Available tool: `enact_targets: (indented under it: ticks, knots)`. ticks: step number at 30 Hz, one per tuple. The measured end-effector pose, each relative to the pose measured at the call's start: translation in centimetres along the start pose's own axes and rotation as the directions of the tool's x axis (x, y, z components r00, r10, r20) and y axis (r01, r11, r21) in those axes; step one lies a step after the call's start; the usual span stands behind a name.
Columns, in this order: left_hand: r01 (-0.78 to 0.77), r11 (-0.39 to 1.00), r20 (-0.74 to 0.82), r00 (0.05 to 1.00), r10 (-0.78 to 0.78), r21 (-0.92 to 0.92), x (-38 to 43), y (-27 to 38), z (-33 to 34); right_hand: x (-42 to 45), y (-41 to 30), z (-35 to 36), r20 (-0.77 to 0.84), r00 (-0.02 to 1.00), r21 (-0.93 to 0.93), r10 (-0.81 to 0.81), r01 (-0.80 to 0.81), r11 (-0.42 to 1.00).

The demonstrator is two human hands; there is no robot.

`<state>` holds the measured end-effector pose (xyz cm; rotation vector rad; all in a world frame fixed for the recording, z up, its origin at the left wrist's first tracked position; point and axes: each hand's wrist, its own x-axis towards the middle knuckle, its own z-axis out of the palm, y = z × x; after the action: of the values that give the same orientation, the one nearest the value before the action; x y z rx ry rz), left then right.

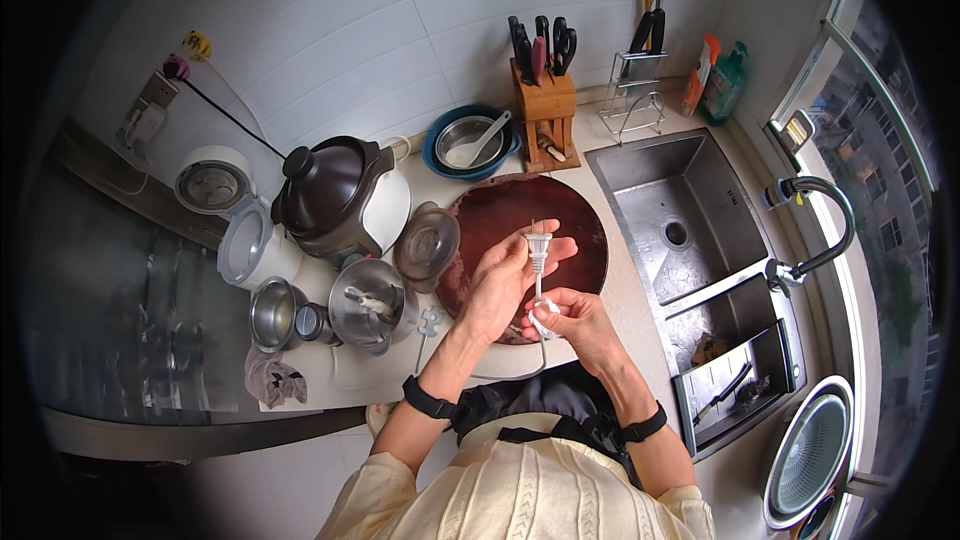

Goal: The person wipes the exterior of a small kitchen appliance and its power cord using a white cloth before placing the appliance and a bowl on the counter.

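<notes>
My left hand holds a white two-pin power plug, its prongs pointing away from me. Just below it, my right hand pinches a crumpled white tissue or cloth around the plug's cord. The cord runs down past the right hand and curves left along the counter edge. Both hands are above a round dark red-brown board. Left of the board stand a steel bowl with a utensil inside and a translucent lid.
A lidded electric cooker, a small white appliance and a steel cup crowd the left. Behind the board are a knife block and nested bowls. The double sink lies right, with a strainer basket nearer me.
</notes>
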<state>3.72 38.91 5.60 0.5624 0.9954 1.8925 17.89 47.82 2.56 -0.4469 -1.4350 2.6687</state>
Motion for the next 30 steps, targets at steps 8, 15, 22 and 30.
enact_targets:
  ticks: [8,15,22,30]
  knots:
    - [0.08,0.978,-0.024,0.996,-0.086,-0.192,-0.4,0.8,0.0,0.0,0.3,1.0,0.004,0.998,-0.106,-0.057,0.057,0.993]
    - [0.159,0.944,0.109,0.985,-0.132,-0.289,-0.5,1.0,0.2,1.4,0.4,1.6,0.019,0.998,0.049,-0.056,0.055,0.997]
    - [0.051,0.999,0.002,0.999,-0.051,-0.011,-1.4,0.5,0.8,1.7,1.0,1.0,-0.116,0.939,-0.399,-0.324,0.255,0.881]
    - [0.014,0.999,0.067,0.998,-0.017,0.041,-1.6,-0.2,0.4,1.5,1.1,1.5,-0.15,0.894,-0.516,-0.423,0.294,0.805]
